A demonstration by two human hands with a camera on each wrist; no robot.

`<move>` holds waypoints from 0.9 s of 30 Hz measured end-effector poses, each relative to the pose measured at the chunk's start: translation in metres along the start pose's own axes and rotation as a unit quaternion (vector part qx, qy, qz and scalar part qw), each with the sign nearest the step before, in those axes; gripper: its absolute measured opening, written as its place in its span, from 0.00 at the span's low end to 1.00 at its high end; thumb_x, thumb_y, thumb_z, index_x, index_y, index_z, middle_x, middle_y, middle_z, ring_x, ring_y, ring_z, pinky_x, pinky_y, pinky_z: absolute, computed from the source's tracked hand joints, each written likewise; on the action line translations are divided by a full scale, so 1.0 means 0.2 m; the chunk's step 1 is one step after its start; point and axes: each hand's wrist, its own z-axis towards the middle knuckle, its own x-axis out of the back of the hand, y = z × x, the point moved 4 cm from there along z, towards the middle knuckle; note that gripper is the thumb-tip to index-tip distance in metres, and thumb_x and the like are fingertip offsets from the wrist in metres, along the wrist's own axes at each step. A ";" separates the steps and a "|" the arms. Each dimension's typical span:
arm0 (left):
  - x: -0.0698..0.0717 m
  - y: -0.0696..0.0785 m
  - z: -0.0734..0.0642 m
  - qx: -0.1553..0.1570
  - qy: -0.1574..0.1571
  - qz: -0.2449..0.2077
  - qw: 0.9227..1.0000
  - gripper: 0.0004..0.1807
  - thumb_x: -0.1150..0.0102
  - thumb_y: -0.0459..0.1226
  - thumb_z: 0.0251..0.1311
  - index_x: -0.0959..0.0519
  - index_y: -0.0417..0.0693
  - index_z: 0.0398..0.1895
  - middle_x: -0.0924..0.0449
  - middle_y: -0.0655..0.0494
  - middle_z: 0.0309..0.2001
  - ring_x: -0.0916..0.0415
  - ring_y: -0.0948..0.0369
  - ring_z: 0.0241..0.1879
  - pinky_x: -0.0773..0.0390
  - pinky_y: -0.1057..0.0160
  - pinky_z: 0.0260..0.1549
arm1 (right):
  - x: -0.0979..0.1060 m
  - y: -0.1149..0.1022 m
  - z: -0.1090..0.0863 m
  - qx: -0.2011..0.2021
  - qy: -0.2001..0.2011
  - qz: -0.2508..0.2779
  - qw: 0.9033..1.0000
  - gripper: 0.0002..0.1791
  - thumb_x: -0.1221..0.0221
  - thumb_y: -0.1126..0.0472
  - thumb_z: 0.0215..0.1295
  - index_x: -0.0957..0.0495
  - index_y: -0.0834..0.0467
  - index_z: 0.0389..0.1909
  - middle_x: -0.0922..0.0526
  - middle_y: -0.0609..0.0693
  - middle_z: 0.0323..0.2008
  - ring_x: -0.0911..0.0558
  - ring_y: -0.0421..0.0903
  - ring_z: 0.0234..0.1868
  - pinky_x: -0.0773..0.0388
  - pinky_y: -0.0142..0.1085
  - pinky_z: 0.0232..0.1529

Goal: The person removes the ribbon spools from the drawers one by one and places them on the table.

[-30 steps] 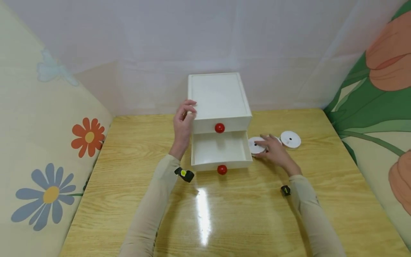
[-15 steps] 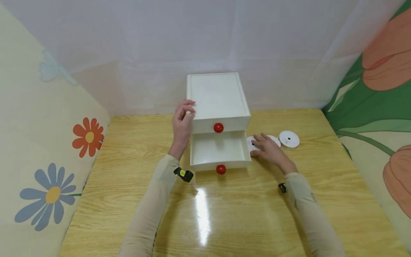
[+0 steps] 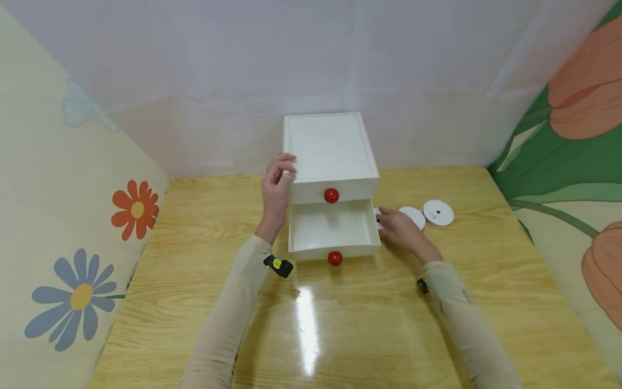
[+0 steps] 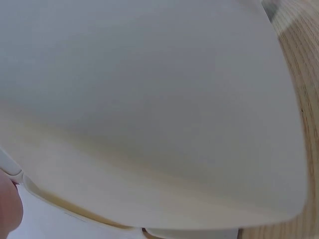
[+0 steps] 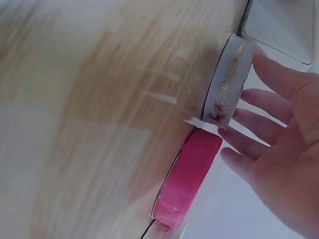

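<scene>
- The grey ribbon spool [image 5: 224,84] lies on the table [image 3: 359,324], right beside the pulled-out lower drawer [image 3: 330,229].
- The right hand [image 3: 400,229] is at it, thumb and fingers spread along the rim; I can't tell whether they pinch.
- I'd call this step getting hold of the spool; the next move seems to want a firm grip and a lift clear of the drawer wall.
- The left hand [image 3: 277,192] grips the cabinet [image 3: 330,146], fingers bent over its top left edge.
- Since a second ago, hand and spool have shifted toward the drawer, uncovering more of the middle spool [image 3: 413,217].
</scene>
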 end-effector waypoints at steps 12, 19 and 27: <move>0.00 0.01 0.01 -0.004 0.001 0.001 1.000 0.12 0.50 0.28 0.53 0.22 0.56 0.27 0.19 0.60 0.50 0.29 0.57 0.64 0.39 0.58 0.72 | 0.03 0.07 -0.01 -0.036 -0.003 -0.007 0.999 0.25 0.35 0.63 0.67 0.25 0.76 0.60 0.31 0.77 0.66 0.28 0.74 0.65 0.33 0.63 0.68; -0.01 0.00 0.02 -0.008 0.001 -0.013 1.000 0.13 0.51 0.25 0.54 0.22 0.53 0.27 0.20 0.57 0.50 0.29 0.56 0.62 0.38 0.59 0.71 | 0.04 0.14 -0.01 -0.072 -0.014 0.001 0.997 0.28 0.41 0.61 0.74 0.31 0.76 0.66 0.35 0.75 0.71 0.34 0.74 0.70 0.40 0.63 0.72; -0.01 0.00 0.01 0.002 -0.009 -0.008 1.000 0.12 0.51 0.27 0.54 0.22 0.54 0.28 0.20 0.57 0.51 0.30 0.56 0.64 0.39 0.59 0.72 | 0.14 0.02 -0.12 -0.054 0.190 0.031 0.980 0.13 0.37 0.64 0.70 0.16 0.70 0.47 0.13 0.63 0.37 0.17 0.58 0.35 0.20 0.51 0.41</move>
